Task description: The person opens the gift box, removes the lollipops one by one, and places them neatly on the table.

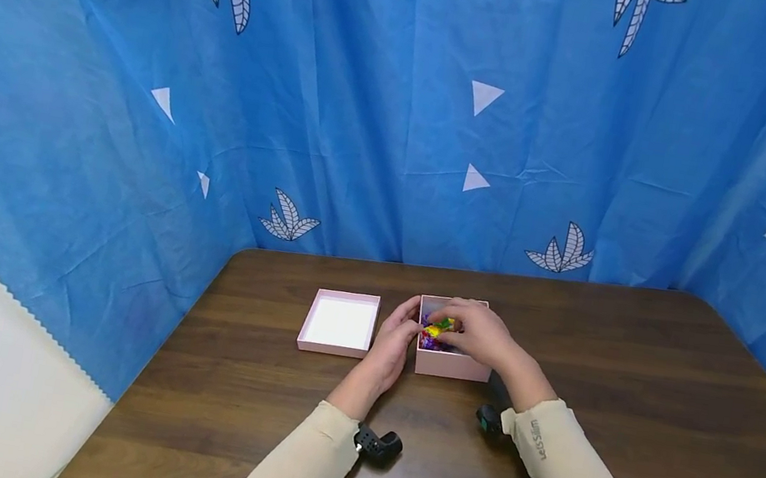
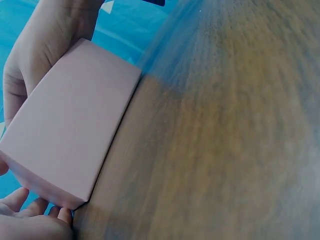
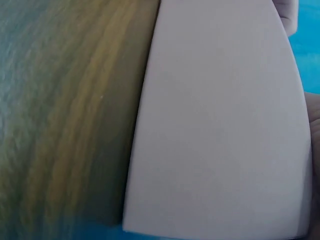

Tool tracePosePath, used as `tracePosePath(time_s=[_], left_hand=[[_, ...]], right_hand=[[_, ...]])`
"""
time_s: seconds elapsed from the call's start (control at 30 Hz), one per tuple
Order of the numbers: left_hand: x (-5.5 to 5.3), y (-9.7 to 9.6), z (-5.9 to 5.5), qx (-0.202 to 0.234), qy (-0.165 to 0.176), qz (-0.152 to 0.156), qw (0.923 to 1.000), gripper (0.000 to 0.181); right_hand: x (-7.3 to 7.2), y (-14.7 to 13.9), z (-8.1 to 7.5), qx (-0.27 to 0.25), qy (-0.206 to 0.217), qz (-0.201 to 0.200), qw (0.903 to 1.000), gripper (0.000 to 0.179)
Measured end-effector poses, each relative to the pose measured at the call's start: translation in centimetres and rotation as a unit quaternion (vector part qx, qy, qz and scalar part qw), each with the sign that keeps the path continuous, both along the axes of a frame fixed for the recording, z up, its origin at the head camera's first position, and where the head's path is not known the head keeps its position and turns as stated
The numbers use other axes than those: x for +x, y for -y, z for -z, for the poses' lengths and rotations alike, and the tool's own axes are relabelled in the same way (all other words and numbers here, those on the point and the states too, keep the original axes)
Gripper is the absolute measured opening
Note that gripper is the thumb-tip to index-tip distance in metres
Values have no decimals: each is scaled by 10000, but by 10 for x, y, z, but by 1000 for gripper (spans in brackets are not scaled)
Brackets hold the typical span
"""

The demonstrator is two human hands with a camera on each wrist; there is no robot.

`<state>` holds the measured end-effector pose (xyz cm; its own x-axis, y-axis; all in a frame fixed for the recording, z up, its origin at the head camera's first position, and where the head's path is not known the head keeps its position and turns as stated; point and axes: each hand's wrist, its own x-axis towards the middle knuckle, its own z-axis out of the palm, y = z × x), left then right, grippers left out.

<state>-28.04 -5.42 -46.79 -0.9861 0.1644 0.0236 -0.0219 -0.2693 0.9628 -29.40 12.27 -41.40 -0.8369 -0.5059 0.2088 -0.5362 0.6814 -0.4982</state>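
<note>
An open pink box (image 1: 451,366) stands on the table with several shiny wrapped candies (image 1: 431,344) inside, purple and red among them. My right hand (image 1: 478,329) reaches over its right side, with thumb and fingertips curled round a yellow and green wrapped candy (image 1: 443,327) within the rim. Along the box's left side lies my left hand (image 1: 392,345), fingers extended at the outer wall and thumb at the rim. In the left wrist view, the left fingers (image 2: 37,206) are close against the box wall (image 2: 75,120). Only the plain pink outside (image 3: 215,120) shows in the right wrist view.
Just left of the left hand lies a shallow lid (image 1: 340,323), white inside with a pink edge. The brown wooden table (image 1: 633,382) carries everything. A blue patterned curtain (image 1: 405,107) hangs behind it. Black wrist cameras (image 1: 380,447) sit at both cuffs.
</note>
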Motion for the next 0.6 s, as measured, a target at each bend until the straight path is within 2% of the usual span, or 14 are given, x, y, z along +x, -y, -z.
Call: tracePosePath(time_s=[0.27,0.6], left_hand=[[0,0,1,0,-33,-7,10000,61],[-2,0,1,-39,-66,3,10000,62]], right_hand=[[-4,1,1,318,-116,-274,9991,31],[-8,2,1,632,-158,-289,9975,32]])
